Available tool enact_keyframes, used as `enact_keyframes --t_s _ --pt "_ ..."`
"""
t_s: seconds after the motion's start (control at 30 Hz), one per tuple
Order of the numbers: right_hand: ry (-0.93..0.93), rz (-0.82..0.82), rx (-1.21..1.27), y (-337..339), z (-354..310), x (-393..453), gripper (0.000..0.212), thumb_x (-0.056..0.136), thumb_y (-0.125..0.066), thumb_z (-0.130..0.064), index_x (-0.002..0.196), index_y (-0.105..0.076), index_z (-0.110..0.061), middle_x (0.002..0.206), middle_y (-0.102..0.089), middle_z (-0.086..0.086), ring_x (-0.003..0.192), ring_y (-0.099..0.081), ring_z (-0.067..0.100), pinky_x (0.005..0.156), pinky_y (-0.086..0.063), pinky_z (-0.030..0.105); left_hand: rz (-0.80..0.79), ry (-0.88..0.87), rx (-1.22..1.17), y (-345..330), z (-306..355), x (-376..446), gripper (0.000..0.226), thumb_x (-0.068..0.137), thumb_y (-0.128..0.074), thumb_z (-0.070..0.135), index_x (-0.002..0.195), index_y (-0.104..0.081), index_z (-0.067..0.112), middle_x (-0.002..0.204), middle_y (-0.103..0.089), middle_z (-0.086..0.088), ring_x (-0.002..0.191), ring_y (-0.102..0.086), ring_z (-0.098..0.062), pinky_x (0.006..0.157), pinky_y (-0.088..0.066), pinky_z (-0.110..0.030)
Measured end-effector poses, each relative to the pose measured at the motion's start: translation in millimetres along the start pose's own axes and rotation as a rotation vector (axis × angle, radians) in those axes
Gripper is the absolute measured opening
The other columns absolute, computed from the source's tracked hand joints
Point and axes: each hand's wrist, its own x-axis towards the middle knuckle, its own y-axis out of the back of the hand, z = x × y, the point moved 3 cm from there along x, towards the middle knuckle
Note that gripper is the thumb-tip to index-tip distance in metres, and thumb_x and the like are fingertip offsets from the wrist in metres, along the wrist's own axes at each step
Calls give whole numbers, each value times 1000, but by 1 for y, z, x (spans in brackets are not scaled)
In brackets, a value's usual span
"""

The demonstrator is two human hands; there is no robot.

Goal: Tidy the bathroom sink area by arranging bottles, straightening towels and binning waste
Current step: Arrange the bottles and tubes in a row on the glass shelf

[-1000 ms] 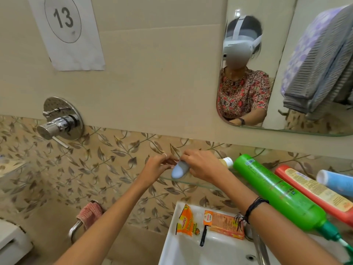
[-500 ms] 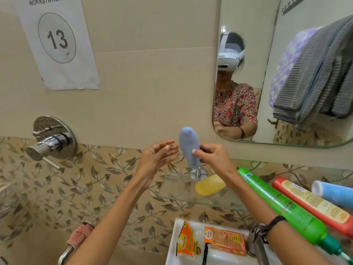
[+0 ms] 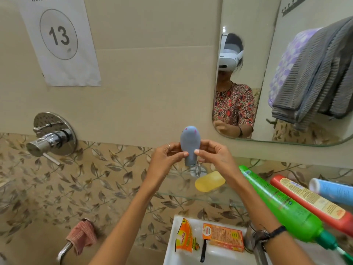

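At the far left a chrome wall tap juts from the leaf-patterned tiles, beneath a paper sign bearing the number 13; lower down a checked red cloth hangs bunched over a chrome towel ring. Toward the middle, the left hand and the right hand hold a small grey-blue bottle between them, upside down, with its narrow cap end pointing down; each hand pinches the bottle's lower body between thumb and curled fingers, above the glass shelf; a yellow soap bar lies on that shelf just below the bottle. Beneath, on the white sink's rim, lie an orange sachet, a thin black item and an orange box. To the right a green bottle, a red bottle and a blue bottle lie side by side, tilted; above them the mirror reflects grey and purple towels draped on a rail.
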Motion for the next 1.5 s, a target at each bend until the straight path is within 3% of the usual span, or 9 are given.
enact_keyframes --t_s 0.23,0.47,0.67,0.83,0.93,1.03,1.3,1.4,1.5 --pt "-22 31 -302 -15 39 1 21 81 -63 -2 102 -66 -7 89 -68 6 78 -64 14 74 -52 26 100 82 267 3 -38 -9 23 78 -67 2 100 -69 2 96 -72 -15 85 -66 -19 76 -51 -25" --pt "-25 -1 -472 -24 54 0 20 79 -65 -10 99 -67 -9 84 -65 1 78 -64 18 67 -53 32 64 120 407 14 -61 -10 21 76 -70 2 96 -68 -2 86 -68 -6 73 -61 -10 57 -43 1" --pt "-23 -16 -535 -25 49 -2 25 83 -61 -9 107 -65 -8 98 -70 9 84 -67 26 72 -56 42 28 183 360 13 -62 -13 33 77 -70 4 109 -62 2 102 -70 -13 91 -65 -19 75 -49 -16" --pt "61 153 -664 0 35 -26 30 86 -58 -5 114 -64 -12 109 -69 5 92 -65 17 82 -53 34 418 -60 433 5 -48 -56 19 82 -66 20 95 -54 24 87 -59 6 81 -57 -6 67 -43 -9" --pt "79 247 -806 18 29 -49 28 87 -57 -6 112 -64 -16 110 -69 1 93 -65 16 78 -52 32 194 -238 502 -27 -41 -68 9 86 -62 13 87 -58 22 82 -57 9 77 -54 -3 67 -44 -10" --pt "39 226 -1013 27 31 -67 33 88 -54 -5 118 -59 -18 116 -65 2 98 -63 22 79 -51 35 20 -198 525 -55 -45 -59 11 92 -54 13 98 -63 13 94 -62 1 84 -57 -7 75 -50 -27" --pt "6 159 -1209 15 56 -78 38 90 -47 -3 125 -46 -20 131 -45 -1 83 -66 28 67 -54 42 31 -25 653 -84 -61 -44 33 94 -44 35 113 -61 14 106 -63 -4 99 -58 -19 82 -47 -31" --pt "65 182 -1159 10 59 -78 41 87 -50 0 123 -49 -19 135 -46 -1 81 -66 28 62 -53 36 15 90 610 -88 -58 -42 34 94 -43 34 113 -61 11 107 -66 -9 102 -56 -25 87 -47 -41" --pt "123 189 -1052 8 61 -80 44 81 -56 7 120 -57 -14 134 -53 3 85 -67 29 65 -53 35 7 197 450 -88 -56 -44 30 94 -41 24 113 -63 14 109 -65 -7 100 -55 -21 82 -45 -33"
